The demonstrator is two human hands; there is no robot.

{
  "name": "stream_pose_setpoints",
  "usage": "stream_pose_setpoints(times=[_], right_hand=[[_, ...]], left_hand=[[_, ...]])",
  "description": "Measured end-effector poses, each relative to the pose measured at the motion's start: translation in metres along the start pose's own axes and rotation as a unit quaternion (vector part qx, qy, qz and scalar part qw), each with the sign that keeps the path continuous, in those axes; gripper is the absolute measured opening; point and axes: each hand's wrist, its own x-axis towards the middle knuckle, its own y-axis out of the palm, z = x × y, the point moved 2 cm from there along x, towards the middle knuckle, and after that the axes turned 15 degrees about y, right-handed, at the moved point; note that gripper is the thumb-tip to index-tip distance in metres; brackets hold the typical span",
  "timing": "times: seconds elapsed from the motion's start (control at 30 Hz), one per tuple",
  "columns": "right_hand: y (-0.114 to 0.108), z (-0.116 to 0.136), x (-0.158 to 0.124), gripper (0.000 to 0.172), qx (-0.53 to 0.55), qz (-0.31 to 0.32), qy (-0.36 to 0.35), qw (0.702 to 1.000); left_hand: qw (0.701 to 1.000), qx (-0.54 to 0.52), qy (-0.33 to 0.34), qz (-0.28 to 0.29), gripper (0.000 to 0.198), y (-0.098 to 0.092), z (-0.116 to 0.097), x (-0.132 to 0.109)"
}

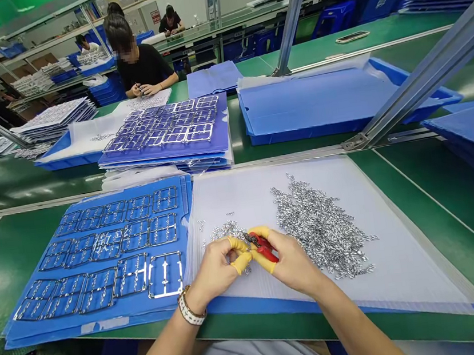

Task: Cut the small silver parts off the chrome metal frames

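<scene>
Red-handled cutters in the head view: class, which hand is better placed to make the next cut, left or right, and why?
Right, probably: the right hand grips the red-handled cutters, while the left hand only sits beside their tips.

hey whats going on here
A person at a green workbench is gripping small red-handled cutters in the right hand, with the left hand close against their tip. Yellow finger cots cover some fingers. Beneath the hands lies a white sheet holding a heap of small metal pieces. To its left lies a blue sheet of metal frames. Across the bench, a co-worker has both hands together.
</scene>
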Motion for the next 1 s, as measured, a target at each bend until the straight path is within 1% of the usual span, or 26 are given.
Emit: stream_pose_setpoints(times=[0.07,0.2,0.23,0.27,0.4,0.47,0.53,0.63,0.7,0.77,0.83,0.93,1.0], right_hand=[[0.000,0.000,0.002,0.029,0.004,0.016,0.002,1.000],[0.007,0.001,0.008,0.029,0.048,0.020,0.014,0.999],[0.008,0.001,0.010,0.028,0.063,0.013,0.016,0.998],[0.008,0.001,0.011,0.028,0.083,0.003,0.020,0.996],[0.006,-0.005,0.011,0.031,0.158,-0.046,0.052,0.985],[0.009,-0.008,0.008,0.035,0.159,-0.052,0.067,0.984],[0.016,-0.009,0.005,0.037,0.149,-0.060,0.074,0.984],[0.025,-0.009,0.004,0.036,0.147,-0.093,0.069,0.982],[0.026,-0.009,0.005,0.034,0.143,-0.107,0.061,0.982],[0.024,-0.008,0.007,0.033,0.125,-0.102,0.051,0.986],[0.020,-0.007,0.008,0.033,0.092,-0.080,0.041,0.992],[0.015,-0.004,0.008,0.039,0.045,-0.030,0.023,0.998],[0.015,-0.001,0.008,0.042,0.036,-0.013,0.014,0.999]], left_hand=[[0.999,-0.030,-0.021,0.018,0.007,-0.001,0.004,-0.003],[0.990,-0.130,-0.062,-0.001,0.009,0.008,0.014,-0.008],[0.985,-0.157,-0.070,-0.017,0.011,0.010,0.016,-0.009],[0.979,-0.182,-0.078,-0.045,0.013,0.011,0.017,-0.009],[0.947,-0.235,-0.112,-0.188,0.023,0.008,0.023,-0.006],[0.938,-0.236,-0.119,-0.222,0.025,0.008,0.026,-0.004],[0.935,-0.238,-0.120,-0.235,0.026,0.010,0.028,-0.002],[0.936,-0.236,-0.114,-0.235,0.025,0.018,0.029,-0.002],[0.940,-0.231,-0.109,-0.226,0.024,0.023,0.029,-0.004],[0.944,-0.230,-0.104,-0.212,0.021,0.024,0.029,-0.005],[0.954,-0.210,-0.089,-0.193,0.017,0.021,0.027,-0.007],[0.984,-0.090,-0.035,-0.153,0.016,0.014,0.023,-0.009],[0.993,-0.003,-0.008,-0.121,0.014,0.010,0.021,-0.010]])
